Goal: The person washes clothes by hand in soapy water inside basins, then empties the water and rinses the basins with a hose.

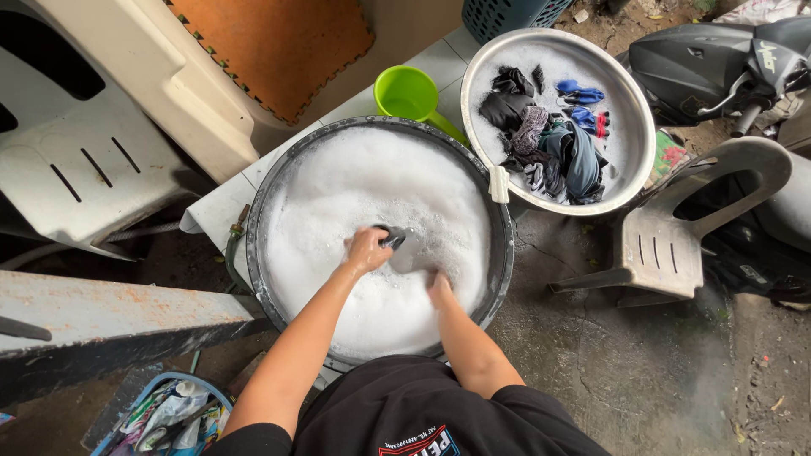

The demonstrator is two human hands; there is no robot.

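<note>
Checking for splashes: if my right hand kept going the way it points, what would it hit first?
Likely the grey cloth in the suds, just past the right hand; beyond it, the basin's far rim. Depth under the foam is unclear.

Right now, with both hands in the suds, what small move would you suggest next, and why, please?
Probably draw the dark cloth up clear of the foam. The left hand grips it just at the surface, while the right hand is sunk in suds, so most of the cloth is hidden.

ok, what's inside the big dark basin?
The dark basin holds white foam. The left hand grips a dark cloth; the right hand is partly sunk. Anything below the suds is hidden.
</note>
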